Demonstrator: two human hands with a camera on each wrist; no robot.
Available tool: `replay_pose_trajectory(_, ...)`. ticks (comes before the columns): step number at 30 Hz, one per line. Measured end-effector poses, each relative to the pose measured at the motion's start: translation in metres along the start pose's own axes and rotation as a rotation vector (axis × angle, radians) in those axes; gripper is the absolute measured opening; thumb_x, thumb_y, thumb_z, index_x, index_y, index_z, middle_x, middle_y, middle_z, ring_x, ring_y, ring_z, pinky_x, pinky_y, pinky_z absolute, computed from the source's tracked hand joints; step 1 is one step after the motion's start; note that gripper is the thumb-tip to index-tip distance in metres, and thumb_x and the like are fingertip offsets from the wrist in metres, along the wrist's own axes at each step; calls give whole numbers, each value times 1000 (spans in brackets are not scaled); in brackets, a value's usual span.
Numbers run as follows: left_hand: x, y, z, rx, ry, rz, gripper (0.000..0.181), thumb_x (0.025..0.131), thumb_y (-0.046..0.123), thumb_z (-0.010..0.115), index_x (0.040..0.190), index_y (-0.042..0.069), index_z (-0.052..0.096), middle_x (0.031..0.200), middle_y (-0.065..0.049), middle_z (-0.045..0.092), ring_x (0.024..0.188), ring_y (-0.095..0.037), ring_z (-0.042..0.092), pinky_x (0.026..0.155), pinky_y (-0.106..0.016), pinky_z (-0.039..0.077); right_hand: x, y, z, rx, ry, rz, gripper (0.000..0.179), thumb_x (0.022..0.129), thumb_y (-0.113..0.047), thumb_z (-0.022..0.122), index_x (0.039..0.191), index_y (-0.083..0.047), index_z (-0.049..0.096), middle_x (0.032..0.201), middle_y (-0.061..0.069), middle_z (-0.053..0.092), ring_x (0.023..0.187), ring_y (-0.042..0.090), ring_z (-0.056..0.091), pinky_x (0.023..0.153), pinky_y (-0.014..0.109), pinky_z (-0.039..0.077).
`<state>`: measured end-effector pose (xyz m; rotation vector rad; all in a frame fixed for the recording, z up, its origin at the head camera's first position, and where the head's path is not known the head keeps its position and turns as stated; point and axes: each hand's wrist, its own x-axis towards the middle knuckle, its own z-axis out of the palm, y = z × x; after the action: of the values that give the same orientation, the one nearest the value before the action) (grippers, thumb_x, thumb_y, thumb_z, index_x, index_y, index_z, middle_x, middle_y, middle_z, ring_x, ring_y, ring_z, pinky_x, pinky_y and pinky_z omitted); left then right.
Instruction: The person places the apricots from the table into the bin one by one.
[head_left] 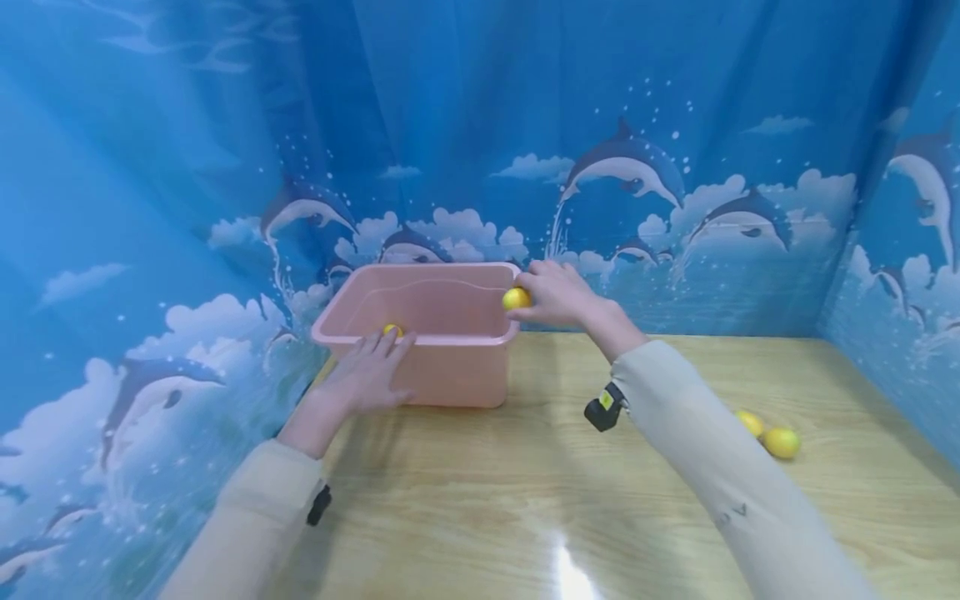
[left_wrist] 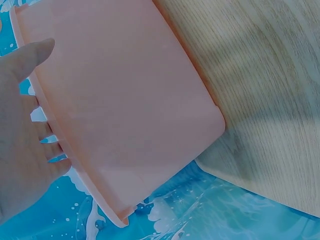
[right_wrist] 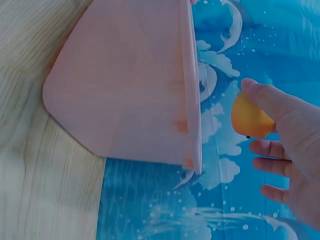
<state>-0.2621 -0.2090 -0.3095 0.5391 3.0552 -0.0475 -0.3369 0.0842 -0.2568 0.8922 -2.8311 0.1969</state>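
A pink plastic bin [head_left: 457, 371] stands on the wooden table, its top facing up. At its right rim my right hand [head_left: 558, 293] pinches a small yellow-orange fruit [right_wrist: 247, 117] between thumb and index finger, the other fingers loosely bent. The right wrist view shows that fruit apart from the rim. My left hand [head_left: 367, 375] lies at the front left rim with fingers extended over it and the thumb [left_wrist: 37, 55] on the outer side. Just beyond its fingertips a yellow fruit [head_left: 392, 331] shows partly; whether they touch it I cannot tell.
Two more yellow fruits [head_left: 782, 443] lie on the table [head_left: 465, 508] at the right, one partly behind my right sleeve. A blue curtain printed with dolphins [head_left: 480, 125] hangs behind the bin and along both sides.
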Motion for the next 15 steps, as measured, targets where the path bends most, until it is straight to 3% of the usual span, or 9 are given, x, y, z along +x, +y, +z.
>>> replay_pose_trajectory(5,1,-1,0,9,-14,-3,85,88,48,55,150,11,9,153,-19,4,139,-38,2,111,-51,9,14,-12,3,-26,-15,-12,43,84,-48,62,111,-14,60,97,5,51,90,22,42,72,36,33)
replay_pose_trajectory(11,2,-2,1,14,-9,9,86,88,48,55,150,10,9,153,-19,4,139,-37,2,111,-51,8,27,-27,9,-15,-35,-14,41,85,-47,62,111,-15,61,116,6,53,99,22,42,75,37,34)
replay_pose_trajectory(15,2,-2,2,25,0,20,87,88,49,55,150,9,8,153,-20,4,139,-37,2,111,-50,8,32,-32,14,-19,-37,-4,41,85,-48,61,111,-15,61,119,6,51,107,23,42,78,38,35)
